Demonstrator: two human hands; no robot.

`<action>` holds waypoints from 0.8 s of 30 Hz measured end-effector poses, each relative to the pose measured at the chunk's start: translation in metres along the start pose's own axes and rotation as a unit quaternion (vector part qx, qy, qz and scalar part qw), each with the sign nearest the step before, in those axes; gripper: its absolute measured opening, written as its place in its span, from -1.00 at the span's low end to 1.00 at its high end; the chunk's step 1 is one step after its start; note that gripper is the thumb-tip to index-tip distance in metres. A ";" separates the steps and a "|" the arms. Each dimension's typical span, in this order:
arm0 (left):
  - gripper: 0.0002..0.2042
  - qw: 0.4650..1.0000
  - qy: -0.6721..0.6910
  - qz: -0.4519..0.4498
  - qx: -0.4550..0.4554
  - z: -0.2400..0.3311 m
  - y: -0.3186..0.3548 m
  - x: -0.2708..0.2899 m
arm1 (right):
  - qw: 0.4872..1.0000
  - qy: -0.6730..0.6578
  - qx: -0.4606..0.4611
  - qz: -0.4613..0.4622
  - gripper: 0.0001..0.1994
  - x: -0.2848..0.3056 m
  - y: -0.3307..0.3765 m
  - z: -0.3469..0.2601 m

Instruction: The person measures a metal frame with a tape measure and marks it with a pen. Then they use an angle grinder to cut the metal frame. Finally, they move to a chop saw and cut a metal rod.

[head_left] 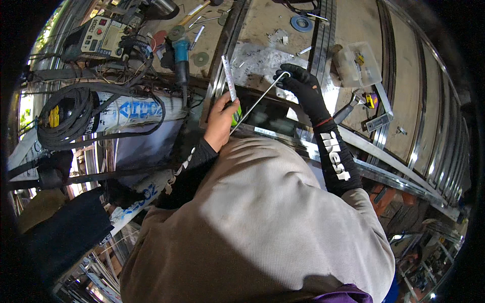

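Observation:
My bare left hand [217,125] is closed round a green tape measure [236,117]. A short length of its white blade [228,76] sticks up past my fingers, away from me. A thin metal rod [258,102] slants from beside my left hand up to my right hand; its far end is bent into a hook. My right hand [304,91], in a black glove, pinches the rod by that bent end. The rod's lower end lies close to the left hand and my lap, and I cannot tell whether the left fingers touch it.
A blue angle grinder [182,58] lies left of the metal frame. Beyond it are a welding machine [98,38], coiled black cables [65,118] and a gas cylinder [134,112]. At right sit a clear plastic box [371,70] and a metal square [379,122]. A blue disc [301,23] lies far off.

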State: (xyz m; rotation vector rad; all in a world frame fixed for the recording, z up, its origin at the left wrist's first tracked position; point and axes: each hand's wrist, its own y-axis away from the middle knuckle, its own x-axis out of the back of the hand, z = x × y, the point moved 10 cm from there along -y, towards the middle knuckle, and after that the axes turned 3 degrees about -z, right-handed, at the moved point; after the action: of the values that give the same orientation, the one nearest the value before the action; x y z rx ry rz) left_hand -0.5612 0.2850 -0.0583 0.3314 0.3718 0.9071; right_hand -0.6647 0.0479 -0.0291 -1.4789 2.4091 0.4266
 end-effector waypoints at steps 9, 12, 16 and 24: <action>-0.76 0.963 0.247 0.035 0.102 -0.037 0.001 0.028 | 0.997 0.044 -0.042 -0.040 -0.67 -0.016 -0.008 0.015; -0.72 0.966 0.213 0.033 0.145 -0.049 0.008 0.031 | 0.993 0.073 -0.081 -0.039 -0.62 -0.015 -0.008 0.023; -0.69 0.964 0.214 -0.007 0.155 -0.053 0.014 0.028 | 0.992 0.045 -0.065 -0.101 -0.62 -0.016 -0.006 0.024; -0.77 0.970 0.168 -0.046 0.169 -0.054 0.016 0.021 | 0.908 0.414 0.032 -0.052 -0.63 -0.020 -0.011 0.010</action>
State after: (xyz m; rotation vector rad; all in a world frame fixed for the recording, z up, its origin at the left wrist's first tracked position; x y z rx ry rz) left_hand -0.5846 0.3172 -0.1027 0.4697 0.8533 0.8070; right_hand -0.6454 0.0637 -0.0318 -2.0356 2.8571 -0.4035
